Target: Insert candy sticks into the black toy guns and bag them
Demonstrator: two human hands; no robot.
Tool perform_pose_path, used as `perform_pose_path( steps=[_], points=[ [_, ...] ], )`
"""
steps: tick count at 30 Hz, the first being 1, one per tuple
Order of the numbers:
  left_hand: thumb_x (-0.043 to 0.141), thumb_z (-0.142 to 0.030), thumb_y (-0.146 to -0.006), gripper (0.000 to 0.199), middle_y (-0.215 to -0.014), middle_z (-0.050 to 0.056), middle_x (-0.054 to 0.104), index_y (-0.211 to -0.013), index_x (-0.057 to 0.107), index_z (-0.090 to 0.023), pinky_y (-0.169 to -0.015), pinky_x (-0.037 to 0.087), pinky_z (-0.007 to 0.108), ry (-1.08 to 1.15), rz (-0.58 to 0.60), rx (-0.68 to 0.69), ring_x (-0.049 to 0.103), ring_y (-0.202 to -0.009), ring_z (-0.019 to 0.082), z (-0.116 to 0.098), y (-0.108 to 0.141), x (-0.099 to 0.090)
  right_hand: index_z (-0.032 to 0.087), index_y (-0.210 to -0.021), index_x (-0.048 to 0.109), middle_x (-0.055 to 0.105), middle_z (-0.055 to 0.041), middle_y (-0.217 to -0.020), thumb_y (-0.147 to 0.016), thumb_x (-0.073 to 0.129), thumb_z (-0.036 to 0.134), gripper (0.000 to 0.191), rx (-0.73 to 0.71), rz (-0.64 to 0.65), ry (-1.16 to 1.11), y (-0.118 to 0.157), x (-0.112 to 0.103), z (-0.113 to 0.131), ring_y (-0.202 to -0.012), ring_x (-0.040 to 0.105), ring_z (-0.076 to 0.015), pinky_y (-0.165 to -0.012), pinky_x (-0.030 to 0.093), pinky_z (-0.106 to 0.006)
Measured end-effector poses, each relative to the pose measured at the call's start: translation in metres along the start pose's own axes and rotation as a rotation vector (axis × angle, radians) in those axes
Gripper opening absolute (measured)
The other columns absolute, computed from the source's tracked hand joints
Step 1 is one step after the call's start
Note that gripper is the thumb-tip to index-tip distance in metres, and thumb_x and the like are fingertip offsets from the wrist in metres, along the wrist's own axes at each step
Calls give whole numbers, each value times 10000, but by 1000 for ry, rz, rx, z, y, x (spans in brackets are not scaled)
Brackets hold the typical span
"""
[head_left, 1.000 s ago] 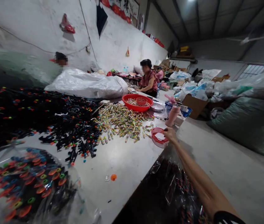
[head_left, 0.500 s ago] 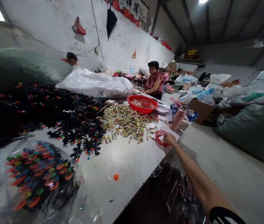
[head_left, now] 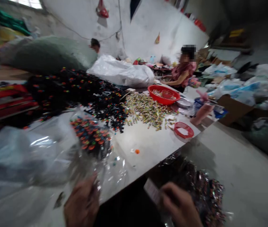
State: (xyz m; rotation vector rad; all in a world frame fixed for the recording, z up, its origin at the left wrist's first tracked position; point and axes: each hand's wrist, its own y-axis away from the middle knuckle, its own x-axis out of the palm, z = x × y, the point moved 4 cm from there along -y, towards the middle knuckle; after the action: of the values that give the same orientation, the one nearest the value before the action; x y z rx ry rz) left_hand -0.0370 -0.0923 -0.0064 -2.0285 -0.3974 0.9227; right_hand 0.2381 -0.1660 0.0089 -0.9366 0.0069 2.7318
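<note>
Head view, near: left hand [head_left: 82,201], blurred, clenched on a clear plastic bag [head_left: 91,138] of black parts with orange and green rings, raised at the near edge of the table [head_left: 145,151]. Right hand [head_left: 178,205] grasping a dark glittery bag [head_left: 195,192] with a white label [head_left: 151,190], just off that edge. Far on the table: black parts heap [head_left: 77,91], striped tube heap [head_left: 148,110], red basin [head_left: 163,94], red basket [head_left: 183,130], pink bottle [head_left: 201,115]. Open room: bare table between clear bag and basket. Seated co-worker [head_left: 182,71] beyond.
</note>
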Motion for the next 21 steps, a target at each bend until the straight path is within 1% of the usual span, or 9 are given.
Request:
perform_pose_path(
  steps=[1, 2, 5, 7, 11, 14, 17, 19, 21],
  points=[
    [562, -175, -817, 308, -809, 25, 684, -1125, 552, -183, -596, 478, 223, -8, -22, 63, 611, -637, 119, -7, 0, -2, 193, -625, 607, 614, 24, -538, -757, 532, 242, 159, -66, 73, -42, 17, 28, 13, -478, 553, -102, -467, 400, -169],
    [547, -123, -818, 342, -809, 29, 691, -1157, 525, -168, -614, 478, 223, 4, -17, 91, 609, -620, 109, -13, -1, -3, 194, -627, 596, 603, 31, -525, -774, 519, 240, 172, -86, 55, -81, 28, 52, 22, -456, 533, -93, -459, 391, -165],
    [544, -48, -807, 414, -748, 25, 699, -1206, 469, -127, -664, 475, 239, 45, -43, 152, 581, -540, 84, -26, -4, -6, 189, -684, 587, 618, 14, -584, -817, 501, 272, 179, -78, -52, -237, 25, 108, 48, -524, 575, -109, -530, 442, -175],
    [529, -54, -820, 413, -753, 29, 702, -1220, 452, -120, -698, 471, 259, 57, -51, 159, 575, -530, 78, -30, -6, -10, 181, -740, 592, 639, -7, -643, -828, 501, 300, 174, -68, -144, -313, 4, 129, 63, -586, 610, -130, -574, 476, -196],
    [505, -52, -825, 372, -722, 14, 684, -1190, 479, -117, -730, 455, 286, 42, -84, 95, 551, -511, 75, -25, -5, -19, 176, -790, 591, 641, -33, -717, -828, 510, 316, 167, -214, -252, -320, -37, 138, 84, -648, 623, -156, -619, 498, -244],
    [467, -84, -844, 323, -635, -10, 635, -1165, 497, -102, -738, 447, 301, 66, -85, 58, 527, -502, 83, -24, 0, -19, 182, -786, 595, 635, -40, -729, -843, 482, 304, 175, -332, -46, -298, -56, 156, 86, -671, 622, -162, -625, 502, -262],
    [378, -123, -868, 316, -591, -1, 591, -1151, 505, -63, -742, 444, 329, 131, -27, 118, 513, -513, 104, -33, 7, -13, 192, -787, 632, 661, -60, -778, -820, 492, 340, 207, -376, 197, -298, -73, 188, 87, -717, 633, -187, -656, 521, -304],
    [369, -104, -853, 332, -590, 2, 578, -1152, 506, -55, -747, 443, 339, 158, -6, 120, 514, -533, 110, -37, 10, -10, 225, -867, 657, 677, -66, -891, -784, 527, 373, 214, -366, 263, -348, -83, 206, 91, -839, 641, -215, -725, 531, -335],
    [376, -88, -839, 359, -614, 6, 588, -1177, 495, -70, -758, 444, 343, 177, 3, 101, 524, -554, 112, -38, 9, -11, 279, -971, 655, 662, -49, -1019, -771, 533, 394, 261, -357, 314, -397, -88, 213, 96, -977, 614, -221, -797, 525, -338]
  ],
)
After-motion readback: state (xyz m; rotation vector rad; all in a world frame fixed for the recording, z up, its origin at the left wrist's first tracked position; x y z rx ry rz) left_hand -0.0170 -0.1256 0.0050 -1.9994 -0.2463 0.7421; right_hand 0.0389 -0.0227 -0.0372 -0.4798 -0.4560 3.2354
